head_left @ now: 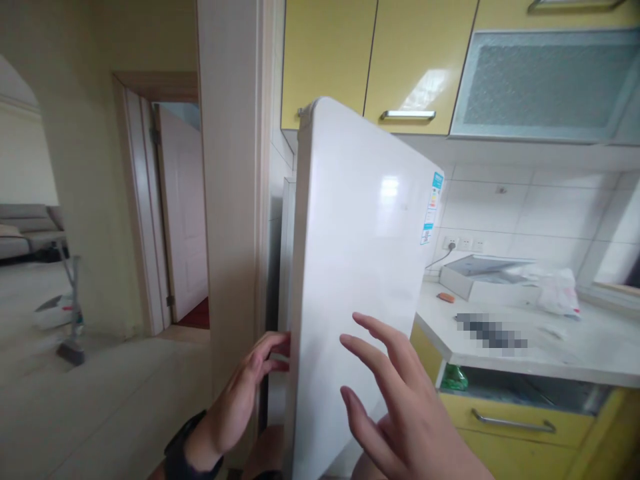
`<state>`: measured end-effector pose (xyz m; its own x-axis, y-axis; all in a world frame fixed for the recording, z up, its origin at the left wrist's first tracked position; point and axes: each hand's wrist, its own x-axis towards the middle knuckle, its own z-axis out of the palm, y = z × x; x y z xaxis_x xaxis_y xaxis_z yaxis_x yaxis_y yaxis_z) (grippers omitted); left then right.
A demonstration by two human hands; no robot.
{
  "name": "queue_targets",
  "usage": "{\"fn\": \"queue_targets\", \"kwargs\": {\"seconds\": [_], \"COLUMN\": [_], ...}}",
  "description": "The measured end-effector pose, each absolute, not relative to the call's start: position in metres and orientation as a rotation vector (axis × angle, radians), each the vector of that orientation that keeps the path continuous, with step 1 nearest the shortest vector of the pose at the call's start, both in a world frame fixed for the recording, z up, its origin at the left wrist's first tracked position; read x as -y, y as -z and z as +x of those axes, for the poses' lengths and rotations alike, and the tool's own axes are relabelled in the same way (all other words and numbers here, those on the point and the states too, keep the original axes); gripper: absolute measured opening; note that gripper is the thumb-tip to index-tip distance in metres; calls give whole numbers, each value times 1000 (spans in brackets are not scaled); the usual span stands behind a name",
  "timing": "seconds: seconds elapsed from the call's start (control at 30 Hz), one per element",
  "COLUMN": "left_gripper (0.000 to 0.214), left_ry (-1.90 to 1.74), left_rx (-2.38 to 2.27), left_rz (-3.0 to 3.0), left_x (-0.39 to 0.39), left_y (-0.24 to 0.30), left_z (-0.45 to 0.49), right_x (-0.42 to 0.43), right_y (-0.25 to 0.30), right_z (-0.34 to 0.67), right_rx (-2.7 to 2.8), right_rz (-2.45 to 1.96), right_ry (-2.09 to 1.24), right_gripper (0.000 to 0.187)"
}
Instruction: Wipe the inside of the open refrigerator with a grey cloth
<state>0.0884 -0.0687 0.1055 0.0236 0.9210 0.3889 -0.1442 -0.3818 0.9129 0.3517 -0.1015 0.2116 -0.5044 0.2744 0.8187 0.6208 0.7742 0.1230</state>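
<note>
A tall white refrigerator door [365, 253] with a blue-and-white energy label [431, 207] stands upright in front of me. My left hand [250, 383], with a dark band on the wrist, is at its left edge. Those fingers are stretched out and apart, their tips partly hidden at the edge; whether they press on it I cannot tell. My right hand [400, 393] hovers before the door's lower front, fingers spread and curved, holding nothing.
Yellow wall cabinets [420, 60] hang above. To the right, a white counter [480, 347] carries an open box [470, 283], an orange object [445, 298] and a plastic bag [557, 293]. A door frame [233, 200] rises at left; a broom [73, 347] stands beyond it.
</note>
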Motion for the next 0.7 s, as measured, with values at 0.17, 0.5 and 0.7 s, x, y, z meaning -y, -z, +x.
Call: {"fn": "queue_targets", "kwargs": {"seconds": [0.17,0.5,0.7], "left_gripper": [73,54,38], "left_ry": [-1313,-919,-873], "left_rx": [-717,-693,-955], "left_rz": [1683,2054,1819], "left_x": [104,114,110], "left_y": [-123,-150,-125], "left_z": [116,161,180], "right_x": [114,122,117], "right_y": [-198,-185,-174], "right_z": [357,363,377], "right_rx": [2033,1741,1680], "right_rz": [-731,-852,-784], "right_ry": [490,508,407], "right_gripper": [64,93,89]}}
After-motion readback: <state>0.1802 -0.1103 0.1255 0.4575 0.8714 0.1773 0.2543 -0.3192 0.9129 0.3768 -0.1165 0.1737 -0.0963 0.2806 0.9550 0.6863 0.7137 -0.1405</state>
